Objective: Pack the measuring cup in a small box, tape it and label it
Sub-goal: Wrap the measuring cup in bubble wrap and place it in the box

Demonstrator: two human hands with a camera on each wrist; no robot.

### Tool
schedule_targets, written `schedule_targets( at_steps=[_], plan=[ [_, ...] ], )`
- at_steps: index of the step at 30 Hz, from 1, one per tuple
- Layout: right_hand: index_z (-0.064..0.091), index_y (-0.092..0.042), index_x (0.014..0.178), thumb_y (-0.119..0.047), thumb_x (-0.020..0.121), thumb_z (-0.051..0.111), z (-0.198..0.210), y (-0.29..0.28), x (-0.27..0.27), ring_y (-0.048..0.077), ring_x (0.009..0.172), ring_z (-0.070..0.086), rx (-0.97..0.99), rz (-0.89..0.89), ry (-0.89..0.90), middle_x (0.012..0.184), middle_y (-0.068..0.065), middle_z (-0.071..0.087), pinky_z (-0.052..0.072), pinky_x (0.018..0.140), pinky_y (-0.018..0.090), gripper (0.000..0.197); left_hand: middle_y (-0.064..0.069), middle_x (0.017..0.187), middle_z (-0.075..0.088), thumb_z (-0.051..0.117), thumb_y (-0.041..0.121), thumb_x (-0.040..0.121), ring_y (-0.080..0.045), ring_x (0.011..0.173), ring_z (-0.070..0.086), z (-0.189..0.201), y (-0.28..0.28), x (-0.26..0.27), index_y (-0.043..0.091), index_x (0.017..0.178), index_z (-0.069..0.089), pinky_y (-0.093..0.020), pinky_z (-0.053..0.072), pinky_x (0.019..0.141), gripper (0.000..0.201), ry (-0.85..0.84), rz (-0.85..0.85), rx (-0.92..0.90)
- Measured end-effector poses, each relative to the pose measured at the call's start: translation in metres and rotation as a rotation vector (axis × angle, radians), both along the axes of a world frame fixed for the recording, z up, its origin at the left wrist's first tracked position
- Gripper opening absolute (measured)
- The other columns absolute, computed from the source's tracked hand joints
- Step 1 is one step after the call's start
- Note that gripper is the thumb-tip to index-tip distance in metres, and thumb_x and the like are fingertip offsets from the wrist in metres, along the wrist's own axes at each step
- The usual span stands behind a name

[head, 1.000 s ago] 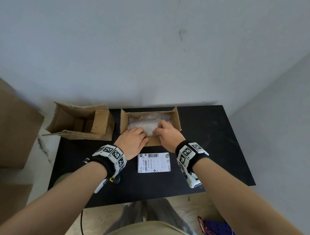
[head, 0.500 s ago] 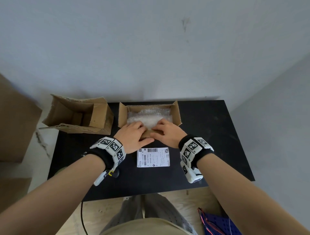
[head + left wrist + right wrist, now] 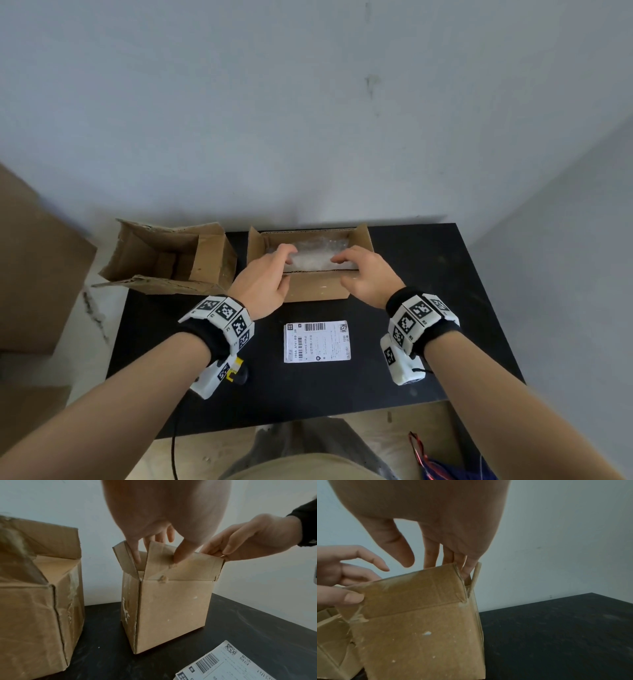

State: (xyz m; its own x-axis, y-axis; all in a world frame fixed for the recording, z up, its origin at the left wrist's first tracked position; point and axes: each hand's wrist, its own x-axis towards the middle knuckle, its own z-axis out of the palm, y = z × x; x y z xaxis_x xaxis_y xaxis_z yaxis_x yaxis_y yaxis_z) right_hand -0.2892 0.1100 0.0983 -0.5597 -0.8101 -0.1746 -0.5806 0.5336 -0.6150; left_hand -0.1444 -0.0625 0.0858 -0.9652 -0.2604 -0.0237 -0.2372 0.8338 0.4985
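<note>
A small open cardboard box (image 3: pixel 318 289) stands at the back middle of the black table (image 3: pixel 438 281). A bundle of clear bubble wrap (image 3: pixel 315 257) lies inside; the measuring cup itself is hidden. My left hand (image 3: pixel 287 270) pinches the left end of the near flap (image 3: pixel 180 566), thumb outside and fingers inside the box. My right hand (image 3: pixel 342 270) holds the flap's right end (image 3: pixel 412 593), its fingers (image 3: pixel 464 568) reaching inside at the corner. The flap stands upright. A white shipping label (image 3: pixel 317 342) lies flat on the table just in front of the box.
A larger, worn open box (image 3: pixel 171 260) stands to the left of the small one, partly over the table's edge. Big cardboard pieces (image 3: pixel 34 267) lean at the far left. A wall runs right behind the table. A blue and red object (image 3: pixel 445 466) lies on the floor at the lower right.
Both hands have left the middle of the bundle and moved apart to the two ends of the near flap, which now stands up.
</note>
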Motion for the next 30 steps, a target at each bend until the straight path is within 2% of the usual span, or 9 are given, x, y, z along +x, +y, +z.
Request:
schedule_targets(
  at_steps=[3, 12, 16, 19, 21, 23, 25, 27, 30],
  plan=[
    [0.054, -0.013, 0.123, -0.006, 0.080, 0.057, 0.000, 0.001, -0.003, 0.017, 0.115, 0.053, 0.044, -0.018, 0.012, 0.125, 0.000, 0.055, 0.044, 0.097, 0.029, 0.044, 0.000, 0.126, 0.055, 0.054, 0.011, 0.089, -0.013, 0.107, 0.056, 0.003, -0.003, 0.002, 0.016, 0.131, 0.039, -0.022, 0.043, 0.089, 0.045, 0.029, 0.026, -0.025],
    [0.057, -0.013, 0.120, -0.015, 0.088, 0.053, -0.007, 0.000, -0.008, 0.017, 0.099, 0.056, -0.008, -0.141, 0.074, 0.115, 0.001, 0.057, 0.047, 0.089, 0.033, 0.032, -0.001, 0.118, 0.057, 0.052, 0.024, 0.093, -0.015, 0.109, 0.053, 0.002, -0.011, 0.007, 0.014, 0.122, 0.052, -0.026, 0.046, 0.085, 0.031, 0.060, 0.100, -0.051],
    [0.048, -0.019, 0.134, -0.015, 0.091, 0.042, -0.005, -0.006, -0.014, 0.020, 0.115, 0.051, 0.029, -0.113, 0.059, 0.130, 0.003, 0.051, 0.043, 0.096, 0.035, 0.043, -0.002, 0.104, 0.063, 0.042, 0.038, 0.096, -0.015, 0.102, 0.054, -0.004, -0.012, 0.012, 0.008, 0.104, 0.066, -0.023, 0.041, 0.083, 0.040, 0.069, 0.053, 0.000],
    [0.042, -0.022, 0.140, -0.016, 0.091, 0.041, -0.003, -0.009, -0.019, 0.020, 0.121, 0.047, 0.083, -0.134, 0.061, 0.139, 0.002, 0.044, 0.041, 0.100, 0.034, 0.049, -0.004, 0.110, 0.062, 0.048, 0.028, 0.095, -0.016, 0.106, 0.054, -0.009, -0.014, 0.016, 0.006, 0.101, 0.068, -0.031, 0.049, 0.086, 0.030, 0.081, 0.065, -0.040],
    [0.037, -0.025, 0.142, -0.016, 0.090, 0.045, -0.002, -0.011, -0.022, 0.020, 0.116, 0.051, 0.119, -0.128, 0.058, 0.140, 0.002, 0.041, 0.044, 0.095, 0.031, 0.054, -0.004, 0.115, 0.060, 0.050, 0.035, 0.091, -0.018, 0.111, 0.054, -0.008, -0.017, 0.020, 0.009, 0.099, 0.067, -0.039, 0.050, 0.091, 0.032, 0.070, 0.056, -0.096],
    [0.032, -0.026, 0.145, -0.017, 0.088, 0.049, -0.001, -0.012, -0.026, 0.020, 0.114, 0.052, 0.146, -0.102, 0.044, 0.143, 0.003, 0.036, 0.046, 0.093, 0.031, 0.060, -0.006, 0.125, 0.056, 0.046, 0.047, 0.086, -0.022, 0.122, 0.049, -0.009, -0.019, 0.022, 0.014, 0.104, 0.065, -0.047, 0.034, 0.109, 0.043, 0.079, 0.046, -0.205],
    [0.025, -0.026, 0.148, -0.017, 0.085, 0.056, 0.000, -0.013, -0.031, 0.021, 0.115, 0.051, 0.185, -0.066, 0.011, 0.147, 0.005, 0.030, 0.046, 0.095, 0.029, 0.071, -0.010, 0.142, 0.040, 0.053, 0.052, 0.083, -0.026, 0.136, 0.033, -0.010, -0.018, 0.025, 0.015, 0.120, 0.057, -0.043, 0.019, 0.114, 0.052, 0.091, 0.105, -0.233],
    [0.018, -0.027, 0.150, -0.019, 0.082, 0.065, 0.002, -0.014, -0.037, 0.022, 0.121, 0.046, 0.224, -0.030, -0.044, 0.149, 0.007, 0.024, 0.040, 0.097, 0.026, 0.083, -0.010, 0.150, 0.027, 0.061, 0.049, 0.082, -0.025, 0.140, 0.025, -0.012, -0.015, 0.029, 0.014, 0.133, 0.046, -0.036, 0.020, 0.111, 0.064, 0.076, 0.179, -0.163],
    [0.012, -0.030, 0.150, -0.024, 0.075, 0.076, 0.003, -0.014, -0.045, 0.024, 0.127, 0.040, 0.256, 0.003, -0.119, 0.150, 0.008, 0.019, 0.037, 0.101, 0.026, 0.098, -0.008, 0.149, 0.032, 0.064, 0.047, 0.081, -0.021, 0.136, 0.035, -0.015, -0.009, 0.032, 0.012, 0.140, 0.034, -0.032, 0.029, 0.109, 0.075, 0.061, 0.203, -0.077]
  ],
)
